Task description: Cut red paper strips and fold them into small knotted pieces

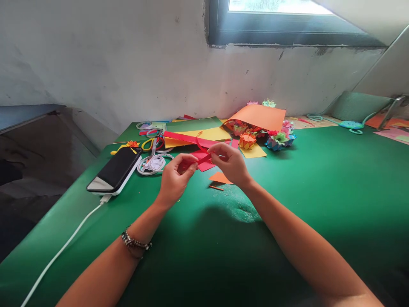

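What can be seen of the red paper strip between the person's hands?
The red paper strip is narrow and matte-looking. The left hand and right hand pinch it, a short slanted section spanning the gap above the green tabletop. A curved length, apparently its free end, curls beyond them. The hands hide other parts.

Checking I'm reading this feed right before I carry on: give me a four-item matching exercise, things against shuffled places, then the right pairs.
Things
1. red paper strip
2. white cable
3. large orange sheet
4. bracelet

Places
A. partly covering paper flowers
B. on the left wrist
C. held between left hand and right hand
D. plugged into the black-and-white device

Pairs: 1-C, 2-D, 3-A, 4-B
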{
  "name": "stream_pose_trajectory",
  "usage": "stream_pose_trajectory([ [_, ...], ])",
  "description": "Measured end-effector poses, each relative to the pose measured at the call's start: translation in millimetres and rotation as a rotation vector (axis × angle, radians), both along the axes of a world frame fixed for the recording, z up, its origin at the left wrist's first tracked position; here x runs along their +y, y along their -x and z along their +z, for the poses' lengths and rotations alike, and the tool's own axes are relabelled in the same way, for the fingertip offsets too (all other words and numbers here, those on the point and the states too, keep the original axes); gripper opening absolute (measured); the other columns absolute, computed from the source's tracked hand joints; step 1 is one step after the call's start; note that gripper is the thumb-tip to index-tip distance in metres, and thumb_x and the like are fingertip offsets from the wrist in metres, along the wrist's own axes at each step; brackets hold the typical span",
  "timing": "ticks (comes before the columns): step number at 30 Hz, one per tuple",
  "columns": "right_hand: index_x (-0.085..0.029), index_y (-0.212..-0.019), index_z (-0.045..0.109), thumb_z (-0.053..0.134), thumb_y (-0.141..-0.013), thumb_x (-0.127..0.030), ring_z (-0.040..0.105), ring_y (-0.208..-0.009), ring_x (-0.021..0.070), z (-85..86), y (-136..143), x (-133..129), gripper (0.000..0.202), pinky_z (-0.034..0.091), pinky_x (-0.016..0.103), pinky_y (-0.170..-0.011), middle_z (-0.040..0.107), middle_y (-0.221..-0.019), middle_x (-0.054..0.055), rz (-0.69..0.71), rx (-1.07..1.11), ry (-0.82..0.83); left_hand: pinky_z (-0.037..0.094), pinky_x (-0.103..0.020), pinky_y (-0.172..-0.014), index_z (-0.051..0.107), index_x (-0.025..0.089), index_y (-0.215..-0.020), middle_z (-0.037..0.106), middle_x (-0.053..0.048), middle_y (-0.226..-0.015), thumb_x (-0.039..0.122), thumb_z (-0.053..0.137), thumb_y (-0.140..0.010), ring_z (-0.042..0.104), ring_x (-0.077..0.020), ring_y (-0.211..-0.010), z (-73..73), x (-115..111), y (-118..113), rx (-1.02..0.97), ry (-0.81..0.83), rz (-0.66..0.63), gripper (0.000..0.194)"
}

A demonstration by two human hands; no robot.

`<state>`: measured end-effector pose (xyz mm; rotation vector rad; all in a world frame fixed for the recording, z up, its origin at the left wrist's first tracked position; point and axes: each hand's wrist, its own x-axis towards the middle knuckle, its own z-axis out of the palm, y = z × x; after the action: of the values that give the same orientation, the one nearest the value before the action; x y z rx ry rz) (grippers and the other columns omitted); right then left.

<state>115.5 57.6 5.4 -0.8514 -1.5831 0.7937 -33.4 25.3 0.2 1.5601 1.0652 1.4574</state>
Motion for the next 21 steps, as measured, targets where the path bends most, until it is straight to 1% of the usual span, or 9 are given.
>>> stream_pose_trajectory([
  [2,-0.017,-0.069,0.057,0.048,-0.068,-0.014,0.049,-0.06,0.008,1.4,-2.3,0.3,0.01,0.043,0.024,-0.056,0.055,-0.066,-0.001,-0.002,-0.042,-0.03,0.043,-0.021,-0.05,0.055,0.016,-0.076,0.057,0.001,-0.061,0.027,0.059,-0.069,0.055,-0.0097,-0.055,-0.2,0.3,0.6,-0.013,0.002,0.0,0.014],
  [5,-0.017,-0.067,0.055,0.055,-0.066,-0.018,0.048,-0.059,0.0083,3.9,-5.2,0.3,0.001,0.043,0.025,-0.055,0.054,-0.066,-0.001,0.041,-0.038,-0.022,0.043,-0.02,-0.047,0.055,0.016,-0.077,0.058,0.001,-0.061,0.028,0.059,-0.07,0.055,-0.0094,-0.053,-0.1,0.9,1.7,-0.032,0.011,0.001,0.014],
  [8,-0.017,-0.065,0.052,0.06,-0.064,-0.02,0.046,-0.056,0.0074,5.2,-8.3,2.0,0.009,0.041,0.024,-0.053,0.051,-0.061,-0.003,0.048,-0.04,0.003,0.042,-0.02,-0.046,0.055,0.016,-0.077,0.058,0.002,-0.061,0.028,0.06,-0.07,0.054,-0.0087,-0.051,-0.2,1.2,2.2,-0.037,0.013,0.001,0.014],
  [11,-0.018,-0.069,0.052,0.056,-0.066,-0.019,0.045,-0.055,0.0067,4.6,-11.7,5.4,0.005,0.04,0.023,-0.052,0.05,-0.061,-0.004,0.007,-0.048,-0.02,0.043,-0.02,-0.047,0.056,0.016,-0.077,0.059,0.001,-0.062,0.028,0.06,-0.07,0.055,-0.0088,-0.052,-1.1,1.6,2.7,-0.022,0.002,0.0,0.014],
  [13,-0.018,-0.069,0.052,0.051,-0.066,-0.016,0.047,-0.057,0.0068,3.5,-14.0,7.7,0.004,0.041,0.024,-0.054,0.051,-0.063,-0.003,-0.02,-0.079,-0.044,0.043,-0.02,-0.047,0.056,0.017,-0.077,0.058,0.001,-0.062,0.028,0.06,-0.071,0.054,-0.0087,-0.052,-2.1,2.3,3.6,-0.012,-0.005,-0.009,0.014],
  [17,-0.018,-0.064,0.054,0.045,-0.065,-0.01,0.048,-0.057,0.0073,2.3,-18.3,10.6,0.012,0.043,0.025,-0.058,0.052,-0.06,-0.003,-0.073,-0.162,-0.098,0.043,-0.019,-0.045,0.056,0.017,-0.077,0.058,0.002,-0.061,0.029,0.06,-0.07,0.053,-0.0082,-0.048,-2.1,4.6,5.8,-0.006,-0.015,0.003,0.014],
  [19,-0.018,-0.063,0.056,0.044,-0.065,-0.01,0.048,-0.057,0.0075,3.2,-20.3,11.3,0.014,0.042,0.025,-0.057,0.054,-0.061,-0.002,-0.072,-0.17,-0.085,0.043,-0.019,-0.045,0.056,0.017,-0.076,0.058,0.003,-0.06,0.028,0.061,-0.068,0.053,-0.0078,-0.047,-0.3,5.3,6.6,-0.002,-0.016,0.031,0.014],
  [21,-0.018,-0.064,0.058,0.046,-0.066,-0.012,0.049,-0.059,0.0079,5.0,-22.1,11.8,0.013,0.042,0.025,-0.056,0.056,-0.065,-0.001,-0.032,-0.154,-0.044,0.043,-0.018,-0.046,0.056,0.017,-0.074,0.057,0.003,-0.059,0.028,0.06,-0.067,0.052,-0.0073,-0.047,2.3,5.4,7.1,0.007,-0.02,0.061,0.013],
])
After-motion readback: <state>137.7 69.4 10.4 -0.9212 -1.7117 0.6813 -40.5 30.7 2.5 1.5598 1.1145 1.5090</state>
